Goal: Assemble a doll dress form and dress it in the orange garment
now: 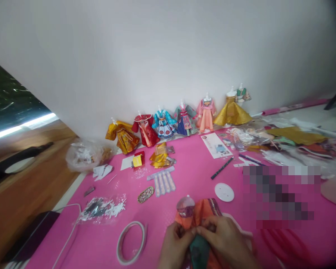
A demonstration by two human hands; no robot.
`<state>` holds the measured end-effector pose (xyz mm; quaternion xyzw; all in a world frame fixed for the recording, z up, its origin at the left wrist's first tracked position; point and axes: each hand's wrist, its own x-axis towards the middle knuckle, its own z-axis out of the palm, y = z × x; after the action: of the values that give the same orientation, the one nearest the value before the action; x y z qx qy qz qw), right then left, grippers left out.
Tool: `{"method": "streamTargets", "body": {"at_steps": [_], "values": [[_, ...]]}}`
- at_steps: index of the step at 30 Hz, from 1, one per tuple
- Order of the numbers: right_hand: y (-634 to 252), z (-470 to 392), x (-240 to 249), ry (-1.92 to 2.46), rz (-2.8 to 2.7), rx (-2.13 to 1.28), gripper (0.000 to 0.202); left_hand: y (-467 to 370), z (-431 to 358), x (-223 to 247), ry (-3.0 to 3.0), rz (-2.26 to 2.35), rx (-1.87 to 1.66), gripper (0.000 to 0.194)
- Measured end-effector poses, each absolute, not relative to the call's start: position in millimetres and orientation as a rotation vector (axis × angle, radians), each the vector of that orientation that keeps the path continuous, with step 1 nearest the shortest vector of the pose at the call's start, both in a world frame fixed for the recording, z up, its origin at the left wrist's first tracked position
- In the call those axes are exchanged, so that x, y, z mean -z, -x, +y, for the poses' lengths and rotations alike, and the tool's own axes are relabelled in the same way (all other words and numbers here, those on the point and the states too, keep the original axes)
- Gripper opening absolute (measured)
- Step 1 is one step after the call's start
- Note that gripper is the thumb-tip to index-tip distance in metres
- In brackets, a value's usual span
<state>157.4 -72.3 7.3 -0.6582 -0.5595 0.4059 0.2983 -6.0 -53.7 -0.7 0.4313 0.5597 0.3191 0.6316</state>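
Low in the view, both of my hands pinch a small orange doll dress (204,209) with dark patterned trim and a green cloth panel (199,249). My left hand (175,243) has thumb and fingers closed on its middle from the left. From the right, my right hand (226,239) closes on the same spot, with the thumbs almost meeting. A pale rounded form with a small knob shows at the dress's top. The fingertips partly hide the pinched cloth. To the left lies a roll of white tape (120,244); a white disc (224,192) is beyond my right hand.
Several dressed doll forms, one in a blue dress (164,123), stand along the wall. On the pink mat (190,160) lie a dark pen (222,168), an oval beaded piece (146,194), a printed card (216,145) and plastic bags (103,209). Fabrics (299,135) pile up right.
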Motion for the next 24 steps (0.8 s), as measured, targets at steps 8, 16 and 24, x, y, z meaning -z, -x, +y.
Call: {"method": "streamTargets", "body": {"at_steps": [8,16,24], "values": [[-158,-70,-4,1.79,-1.459,-1.124,0.022,4,-57,-9,-0.928,1.212,-0.792,0.053],[-157,-69,-5,1.795,-1.433,-1.158,0.02,6,-58,-15,-0.886,1.121,-0.754,0.042],[-158,-68,-5,1.8,-1.464,-1.153,0.021,7,-57,-13,-0.886,1.064,-0.743,0.047]]}}
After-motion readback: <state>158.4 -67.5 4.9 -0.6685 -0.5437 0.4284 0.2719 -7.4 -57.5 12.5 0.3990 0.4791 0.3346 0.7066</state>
